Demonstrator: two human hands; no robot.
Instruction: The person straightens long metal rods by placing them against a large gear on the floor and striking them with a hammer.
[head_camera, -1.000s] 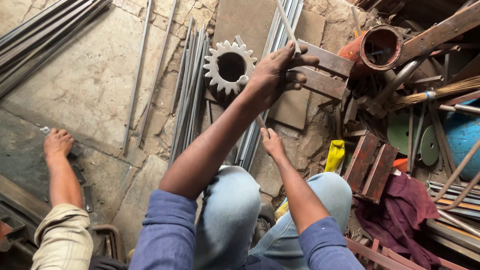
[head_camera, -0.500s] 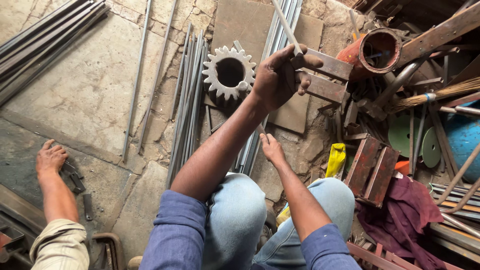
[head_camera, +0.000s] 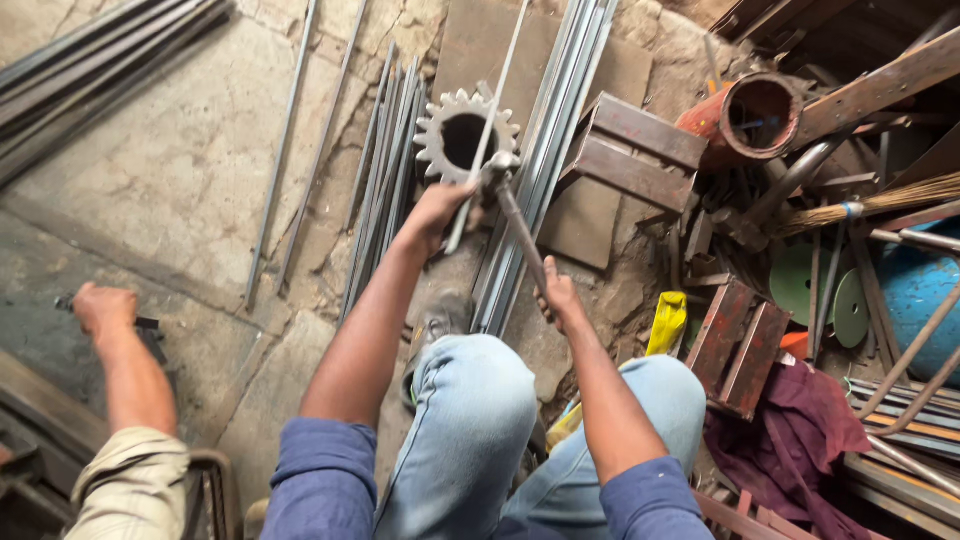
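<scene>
Stone floor (head_camera: 180, 180) strewn with steel rods (head_camera: 385, 190) and flat strips (head_camera: 560, 130); a toothed gear wheel (head_camera: 465, 135) lies at upper centre, a rusty pipe (head_camera: 745, 115) at upper right. A co-worker's hand (head_camera: 103, 308) rests at left. Left hand (head_camera: 437, 212), arm extended, is closed around a thin rod (head_camera: 490, 130) crossing the gear. Right hand (head_camera: 560, 298) grips the handle of a hammer (head_camera: 515, 215), its head beside the rod.

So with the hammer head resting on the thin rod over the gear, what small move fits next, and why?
Probably lift the hammer a little with the right hand and strike the thin rod again. The left hand holds the rod across the toothed gear, and the hammer head sits on it.
</scene>
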